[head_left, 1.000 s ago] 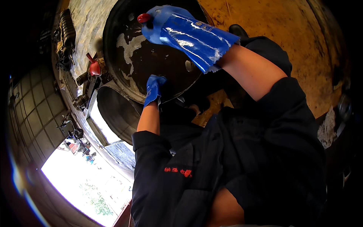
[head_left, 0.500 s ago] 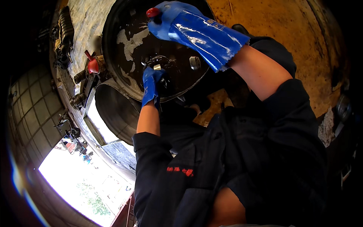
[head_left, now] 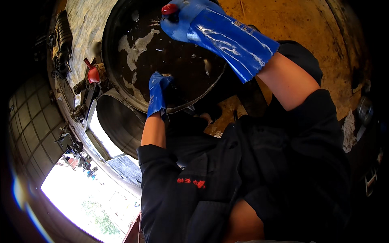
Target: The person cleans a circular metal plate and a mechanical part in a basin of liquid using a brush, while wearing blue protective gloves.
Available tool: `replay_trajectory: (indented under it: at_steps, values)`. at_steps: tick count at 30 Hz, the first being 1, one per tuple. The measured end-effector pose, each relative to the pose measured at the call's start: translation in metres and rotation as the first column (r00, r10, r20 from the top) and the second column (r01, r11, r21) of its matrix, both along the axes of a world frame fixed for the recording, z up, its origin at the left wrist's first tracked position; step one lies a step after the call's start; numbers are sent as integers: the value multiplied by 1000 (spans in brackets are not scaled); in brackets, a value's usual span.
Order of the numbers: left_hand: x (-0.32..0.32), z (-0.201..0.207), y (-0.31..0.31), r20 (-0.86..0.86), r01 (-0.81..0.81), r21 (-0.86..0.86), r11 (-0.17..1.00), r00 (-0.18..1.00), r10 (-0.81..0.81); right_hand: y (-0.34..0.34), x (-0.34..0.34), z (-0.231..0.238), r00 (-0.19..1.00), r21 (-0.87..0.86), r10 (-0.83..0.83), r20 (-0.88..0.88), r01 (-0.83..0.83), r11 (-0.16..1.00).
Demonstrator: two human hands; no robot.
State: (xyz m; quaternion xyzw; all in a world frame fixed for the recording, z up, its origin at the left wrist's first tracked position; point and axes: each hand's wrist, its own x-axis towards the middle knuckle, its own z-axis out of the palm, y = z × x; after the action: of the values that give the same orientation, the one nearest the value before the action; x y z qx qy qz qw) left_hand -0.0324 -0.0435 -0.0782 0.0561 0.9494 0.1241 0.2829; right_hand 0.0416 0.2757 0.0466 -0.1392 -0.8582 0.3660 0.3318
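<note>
A round dark tub [head_left: 108, 60] of blackish liquid, with pale foam patches [head_left: 135, 50] floating on it, stands in front of me. My right hand [head_left: 182, 25], in a long blue rubber glove, is closed around a brush; its red handle end [head_left: 169, 9] and some thin bristles [head_left: 154, 22] stick out over the liquid. At the tub's near side my left hand [head_left: 159, 87], gloved in blue too, has its fingers curled at the liquid's surface. A small pale, shiny bit shows at its fingertips, but what it grips is mostly hidden.
A red scoop-like funnel [head_left: 93, 75] stands left of the tub, near ribbed metal parts [head_left: 79, 110]. A large grey drum [head_left: 115, 121] lies below the tub's left rim. Further coiled parts [head_left: 63, 34] lie at the far left. The stained yellow-brown floor [head_left: 291, 20] spreads right.
My left hand has sunk toward the liquid, and the shiny metal and ripples at its fingers now show less. My right hand, still on the brush, has shifted slightly right in the picture.
</note>
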Motion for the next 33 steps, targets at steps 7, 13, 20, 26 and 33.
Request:
replay_trajectory:
  at_steps: [7,13,20,26,33]
  values:
    - [15,56,53,197,-156,29,987,969,147,-2,11,-1,999,15,8,45,-9,1000]
    - [12,79,74,320,-227,139,964,931,173,3,7,-11,990,79,44,131,-55,995]
    - [-30,29,39,261,271,-83,959,934,-242,0,-4,-2,955,-65,106,276,-92,994]
    - [7,75,68,17,384,-500,776,901,-434,11,2,10,939,-124,101,329,-63,990]
    - [50,97,76,374,-24,29,999,927,12,1,-9,19,856,-263,156,493,-24,964]
